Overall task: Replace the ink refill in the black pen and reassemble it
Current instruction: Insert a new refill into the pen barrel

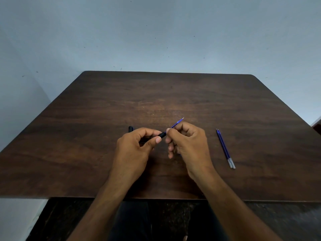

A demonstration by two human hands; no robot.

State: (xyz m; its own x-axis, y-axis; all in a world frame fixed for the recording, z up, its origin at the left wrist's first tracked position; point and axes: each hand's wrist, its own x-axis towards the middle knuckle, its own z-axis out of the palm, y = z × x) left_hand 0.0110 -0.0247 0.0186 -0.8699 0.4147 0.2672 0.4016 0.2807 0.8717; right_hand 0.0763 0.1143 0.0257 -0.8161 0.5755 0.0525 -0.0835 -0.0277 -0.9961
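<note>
A: What is each hand doing?

B: The left hand (137, 145) is curled around the black pen barrel (162, 135), thumb and forefinger pressed on it near its open end. Only that short end of the barrel shows past the fingertips; the rest is hidden inside the fist.

A: And the other?

B: The right hand (188, 143) pinches a blue ink refill (176, 124) between thumb and forefinger, right at the barrel's mouth. The other fingers are folded loosely under the palm.

A: So is the refill inside the barrel?

B: Its lower end meets the barrel's opening, and it seems to go in there, but how deep I cannot tell, because the fingertips cover the joint. The upper part sticks out, slanting up toward the far right, with its fine writing tip in the air.

A: Where is all this over the table?

B: Above the middle of the dark wooden table (86, 153), a little toward the near edge. Both hands are lifted off the surface.

A: Anything lying on the tabletop?

B: To the right, well apart from the hands, two spare blue refills (225, 148) lie side by side, touching, tips pointing far and their grey ends near. On the left, just beyond the left hand's knuckles, a small black pen part (130, 128) peeks out; it is too hidden to say which piece it is.
</note>
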